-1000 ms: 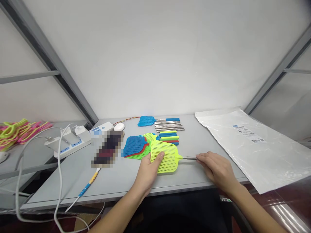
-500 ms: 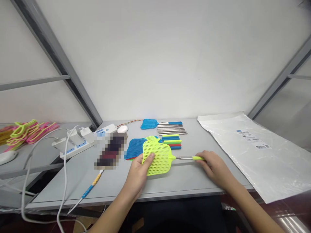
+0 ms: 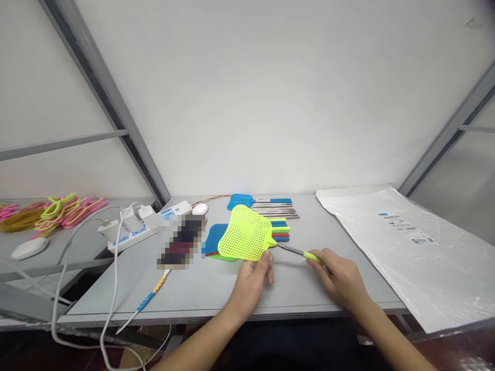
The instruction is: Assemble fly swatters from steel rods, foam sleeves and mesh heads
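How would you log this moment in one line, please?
right hand: holding yellow swatter by handle | left hand: at swatter's lower edge | nearby: stacked swatters, white bag

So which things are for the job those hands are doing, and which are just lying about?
Probably for the job:
yellow-green fly swatter, in the right hand
stacked fly swatters
blue fly swatter
metal rods

Probably just lying about:
power strip
sleeved cable
pink and yellow cords
labelled white mailer, perhaps

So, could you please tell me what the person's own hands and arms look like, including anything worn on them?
The left hand and right hand are ungloved, with no rings visible. Both forearms are bare where they show, without sleeves, watches or bracelets.
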`<state>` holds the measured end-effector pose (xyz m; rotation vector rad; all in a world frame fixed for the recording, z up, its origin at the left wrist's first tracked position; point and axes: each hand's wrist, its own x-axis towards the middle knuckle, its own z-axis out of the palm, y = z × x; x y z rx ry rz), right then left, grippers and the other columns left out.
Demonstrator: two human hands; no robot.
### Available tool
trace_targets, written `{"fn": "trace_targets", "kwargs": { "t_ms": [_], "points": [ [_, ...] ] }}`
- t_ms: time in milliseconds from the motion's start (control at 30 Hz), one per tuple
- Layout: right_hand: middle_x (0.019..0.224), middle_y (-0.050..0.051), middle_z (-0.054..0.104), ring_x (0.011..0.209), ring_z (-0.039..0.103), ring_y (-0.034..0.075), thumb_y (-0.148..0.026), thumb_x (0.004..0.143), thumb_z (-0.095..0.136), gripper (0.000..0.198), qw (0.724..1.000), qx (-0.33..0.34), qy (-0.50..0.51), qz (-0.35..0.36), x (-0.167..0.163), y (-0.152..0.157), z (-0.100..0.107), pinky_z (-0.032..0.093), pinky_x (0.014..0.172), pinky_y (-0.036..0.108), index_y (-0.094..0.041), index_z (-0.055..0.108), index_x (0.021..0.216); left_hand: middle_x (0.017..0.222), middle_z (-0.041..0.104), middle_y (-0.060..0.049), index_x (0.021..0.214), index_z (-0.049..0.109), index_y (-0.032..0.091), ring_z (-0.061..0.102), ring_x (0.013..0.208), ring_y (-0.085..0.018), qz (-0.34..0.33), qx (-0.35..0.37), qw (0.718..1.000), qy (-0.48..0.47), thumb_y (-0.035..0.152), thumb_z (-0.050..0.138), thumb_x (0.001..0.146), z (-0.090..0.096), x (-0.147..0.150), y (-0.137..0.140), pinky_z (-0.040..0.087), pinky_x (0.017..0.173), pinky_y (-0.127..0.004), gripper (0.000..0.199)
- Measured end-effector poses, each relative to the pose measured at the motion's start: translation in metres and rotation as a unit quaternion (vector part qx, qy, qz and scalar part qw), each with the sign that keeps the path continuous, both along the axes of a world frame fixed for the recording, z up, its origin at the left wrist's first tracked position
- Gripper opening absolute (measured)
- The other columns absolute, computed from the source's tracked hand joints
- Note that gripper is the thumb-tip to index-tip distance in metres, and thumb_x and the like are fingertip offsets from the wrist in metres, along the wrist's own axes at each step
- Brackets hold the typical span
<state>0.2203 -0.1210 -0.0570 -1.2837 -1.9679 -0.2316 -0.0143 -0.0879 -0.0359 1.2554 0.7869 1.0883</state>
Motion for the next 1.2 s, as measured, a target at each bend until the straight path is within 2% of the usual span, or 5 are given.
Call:
{"fn": "trace_targets", "kwargs": {
  "t_ms": [200,367,633,900,1200],
  "points": [
    [0.078,0.001,0.066,0.06,0.059,0.011,-0.025,0.095,0.051,0.014,1.0,-0.011,0.01,-0.004,0.0,0.001,0.0,0.039,0.057,0.023,-0.019,0.058,0.105,0.084,0.064,-0.005,0.098,0.072,0.018,0.054,0.077,-0.017,0.129,0.039,0.991,0.015,0.05,0.051,0.091,0.022,0.052,0.009,0.041,0.075,-0.028,0.039],
    [0.082,0.002,0.07,0.062,0.064,0.012,-0.028,0.097,0.046,0.017,0.998,-0.051,0.034,0.005,0.003,0.0,0.002,0.043,0.057,0.022,-0.02,0.058,0.106,0.096,0.07,-0.007,0.097,0.074,0.018,0.059,0.093,-0.021,0.124,0.065,0.99,-0.005,0.046,0.054,0.09,0.029,0.065,0.009,0.041,0.088,-0.032,0.034],
    [0.071,0.001,0.067,0.06,0.061,0.014,-0.029,0.099,0.04,0.022,1.0,-0.01,-0.012,-0.013,-0.012,0.002,0.003,0.039,0.056,0.024,-0.02,0.06,0.101,0.084,0.066,-0.006,0.091,0.073,0.017,0.058,0.081,-0.017,0.196,0.087,0.973,-0.083,0.041,0.06,0.088,0.043,0.046,0.006,0.044,0.08,-0.029,0.028],
    [0.071,0.0,0.061,0.06,0.05,0.015,-0.022,0.098,0.042,0.014,0.997,-0.005,-0.066,0.049,-0.027,0.002,0.025,0.036,0.066,0.029,-0.02,0.056,0.098,0.077,0.056,0.0,0.089,0.068,0.017,0.05,0.071,-0.01,0.296,0.049,0.92,-0.254,0.044,0.063,0.086,0.056,0.005,0.009,0.043,0.072,-0.022,0.027],
    [0.075,0.001,0.065,0.063,0.055,0.016,-0.026,0.1,0.039,0.02,0.993,0.009,-0.114,0.035,-0.084,0.011,0.066,0.032,0.063,0.03,-0.02,0.056,0.093,0.075,0.057,-0.001,0.097,0.068,0.017,0.054,0.073,-0.011,0.174,-0.042,0.96,-0.214,0.041,0.064,0.086,0.028,0.006,-0.006,0.046,0.078,-0.026,0.027]
  ]
}}
